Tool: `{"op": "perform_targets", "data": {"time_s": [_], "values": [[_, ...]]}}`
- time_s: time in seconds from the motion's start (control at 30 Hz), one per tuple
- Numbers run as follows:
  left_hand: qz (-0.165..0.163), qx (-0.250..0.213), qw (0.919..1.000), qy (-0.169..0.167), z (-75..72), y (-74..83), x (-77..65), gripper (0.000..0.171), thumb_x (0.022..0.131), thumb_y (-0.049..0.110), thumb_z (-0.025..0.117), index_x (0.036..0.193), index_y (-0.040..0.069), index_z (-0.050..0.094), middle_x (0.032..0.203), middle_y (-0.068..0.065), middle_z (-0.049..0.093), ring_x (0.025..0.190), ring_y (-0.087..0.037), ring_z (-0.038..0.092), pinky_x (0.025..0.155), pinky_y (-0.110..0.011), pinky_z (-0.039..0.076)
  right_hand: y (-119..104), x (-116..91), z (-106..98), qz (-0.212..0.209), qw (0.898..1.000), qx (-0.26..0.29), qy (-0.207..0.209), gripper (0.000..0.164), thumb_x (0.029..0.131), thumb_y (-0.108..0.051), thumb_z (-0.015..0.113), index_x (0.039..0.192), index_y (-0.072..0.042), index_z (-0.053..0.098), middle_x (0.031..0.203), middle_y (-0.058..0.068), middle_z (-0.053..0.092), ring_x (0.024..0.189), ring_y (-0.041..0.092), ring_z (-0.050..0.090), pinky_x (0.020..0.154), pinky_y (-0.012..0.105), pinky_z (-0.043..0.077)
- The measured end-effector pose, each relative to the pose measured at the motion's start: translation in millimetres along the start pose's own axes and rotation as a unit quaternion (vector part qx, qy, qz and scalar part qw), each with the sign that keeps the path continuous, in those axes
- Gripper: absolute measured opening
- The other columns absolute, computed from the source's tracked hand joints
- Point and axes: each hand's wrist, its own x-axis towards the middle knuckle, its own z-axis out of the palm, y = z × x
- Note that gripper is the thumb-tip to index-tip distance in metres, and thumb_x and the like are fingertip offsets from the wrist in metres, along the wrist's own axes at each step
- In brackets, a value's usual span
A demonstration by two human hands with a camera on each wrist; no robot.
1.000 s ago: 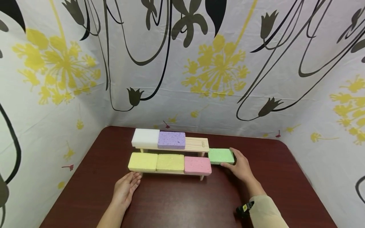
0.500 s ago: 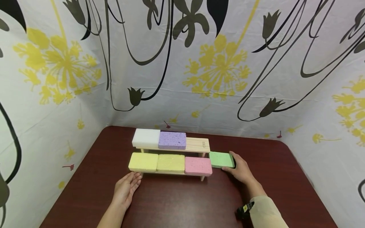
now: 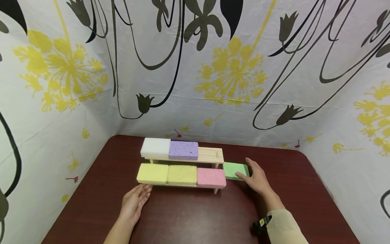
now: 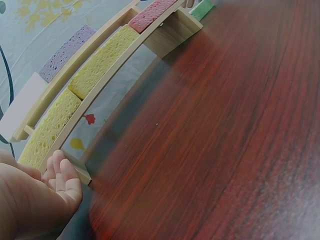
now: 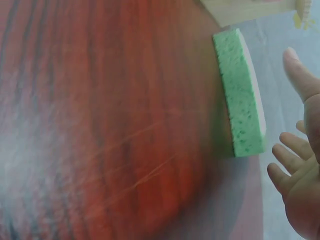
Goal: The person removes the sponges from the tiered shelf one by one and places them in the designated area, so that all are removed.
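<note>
A green sponge lies flat on the table, just right of a two-tier wooden stand. My right hand hovers at its right end, thumb and fingers spread. The right wrist view shows a gap between these fingers and the sponge. On the lower tier sit two yellow sponges and a pink sponge. The upper tier carries a white sponge and a purple sponge. At the lower tier's left end, my left hand rests against the stand with loosely extended fingers.
The dark red wooden table has rounded far corners. A patterned white cloth hangs behind it and on both sides. Near the right sleeve, a small black device is at the wrist.
The green sponge has moved slightly toward me beside the stand. My right hand has let go of it, its thumb and fingers parting. The left hand has stayed in place.
</note>
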Motion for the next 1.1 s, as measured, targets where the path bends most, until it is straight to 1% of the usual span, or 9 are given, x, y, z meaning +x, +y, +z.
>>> {"op": "perform_targets", "data": {"time_s": [0.13,0.27,0.4,0.47,0.63,0.77,0.9,1.1], "values": [[-0.001,-0.002,1.0000,-0.001,-0.4,-0.1,0.4,0.055,0.111,0.015,0.039,0.152,-0.015,0.018,0.102,0.003,0.068,0.097,-0.004,0.066,0.089,-0.020,0.055,-10,2,-3,-0.016,0.999,0.028,0.021,0.082,0.093,-0.036,0.076,0.153,0.003,0.035,0.148,0.027,0.044,0.134,0.045,0.045,0.105,0.064,0.043],[0.000,0.000,1.0000,-0.003,-1.2,0.1,0.5,0.056,0.111,0.015,0.038,0.153,-0.014,0.017,0.103,0.003,0.068,0.097,-0.003,0.066,0.088,-0.019,0.055,-22,4,-6,-0.028,0.997,0.056,0.034,0.078,0.094,-0.035,0.075,0.153,-0.001,0.037,0.148,0.025,0.046,0.134,0.042,0.047,0.108,0.062,0.042],[0.000,0.001,1.0000,-0.001,-2.0,0.2,0.6,0.054,0.111,0.016,0.038,0.152,-0.014,0.019,0.102,0.003,0.068,0.097,-0.004,0.066,0.088,-0.019,0.055,-34,7,-8,-0.039,0.995,0.079,0.040,0.075,0.094,-0.034,0.075,0.153,-0.004,0.040,0.147,0.022,0.049,0.134,0.040,0.048,0.110,0.060,0.041],[0.001,0.000,1.0000,0.001,-2.4,0.2,0.9,0.053,0.111,0.016,0.039,0.151,-0.014,0.021,0.101,0.003,0.068,0.097,-0.004,0.066,0.088,-0.019,0.055,-40,7,-9,-0.047,0.994,0.088,0.040,0.073,0.094,-0.032,0.075,0.152,-0.004,0.040,0.147,0.023,0.049,0.134,0.040,0.048,0.111,0.060,0.039],[0.004,0.002,1.0000,0.002,-3.2,-0.1,2.5,0.051,0.111,0.016,0.039,0.150,-0.014,0.024,0.100,0.003,0.067,0.096,-0.004,0.066,0.088,-0.020,0.055,-54,8,-8,-0.060,0.993,0.088,0.042,0.071,0.093,-0.029,0.077,0.150,-0.003,0.042,0.145,0.022,0.050,0.133,0.040,0.049,0.111,0.059,0.040],[0.008,0.001,1.0000,0.001,-3.5,-0.5,3.9,0.051,0.111,0.016,0.040,0.149,-0.014,0.024,0.099,0.004,0.067,0.096,-0.004,0.066,0.088,-0.020,0.055,-62,10,-7,-0.066,0.994,0.080,0.046,0.070,0.092,-0.028,0.078,0.149,-0.004,0.045,0.143,0.021,0.053,0.131,0.038,0.051,0.110,0.056,0.043],[0.013,-0.001,0.9999,0.001,-4.0,-0.8,4.6,0.051,0.111,0.016,0.041,0.148,-0.015,0.024,0.098,0.004,0.067,0.094,-0.004,0.066,0.087,-0.019,0.055,-68,12,-5,-0.074,0.993,0.081,0.045,0.071,0.092,-0.028,0.078,0.149,-0.003,0.045,0.142,0.021,0.054,0.130,0.038,0.052,0.109,0.057,0.043],[0.008,0.002,1.0000,0.005,-3.5,-1.3,5.2,0.045,0.110,0.014,0.043,0.145,-0.013,0.031,0.097,0.005,0.067,0.094,-0.004,0.065,0.087,-0.018,0.055,-74,13,-3,-0.082,0.992,0.088,0.043,0.071,0.092,-0.028,0.079,0.149,-0.003,0.045,0.142,0.021,0.054,0.131,0.038,0.052,0.110,0.056,0.042]]}}
